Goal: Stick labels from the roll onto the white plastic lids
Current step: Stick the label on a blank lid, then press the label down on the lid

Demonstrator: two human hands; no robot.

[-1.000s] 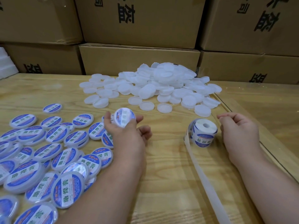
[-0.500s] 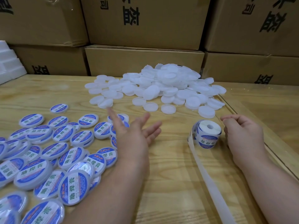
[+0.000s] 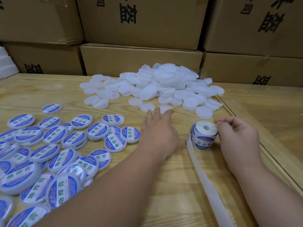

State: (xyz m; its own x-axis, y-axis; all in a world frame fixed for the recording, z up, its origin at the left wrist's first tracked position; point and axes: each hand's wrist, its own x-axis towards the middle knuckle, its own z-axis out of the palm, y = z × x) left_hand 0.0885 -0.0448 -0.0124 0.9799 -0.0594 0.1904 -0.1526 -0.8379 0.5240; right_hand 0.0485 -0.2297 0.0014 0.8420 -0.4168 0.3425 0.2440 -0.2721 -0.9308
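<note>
A heap of plain white plastic lids [image 3: 164, 84] lies at the table's far middle. My left hand [image 3: 159, 131] stretches forward with straight fingers, its fingertips touching a plain lid [image 3: 165, 108] at the heap's near edge. The label roll [image 3: 204, 135], with blue and white labels, stands to the right of that hand. My right hand [image 3: 237, 136] sits just right of the roll, fingers curled, thumb and forefinger pinched near the roll's top edge. What they pinch is too small to make out. Empty backing strip [image 3: 208, 185] trails from the roll toward me.
Several labelled lids [image 3: 57, 148] are spread over the left of the wooden table [image 3: 164, 185]. Stacked cardboard boxes [image 3: 141, 59] wall off the far side. A raised wooden edge [image 3: 246, 126] runs diagonally on the right. White foam blocks [image 3: 6, 66] sit at far left.
My left hand let go of a labelled lid among the labelled ones, then reached forward to the plain lids. My right hand has stayed by the roll.
</note>
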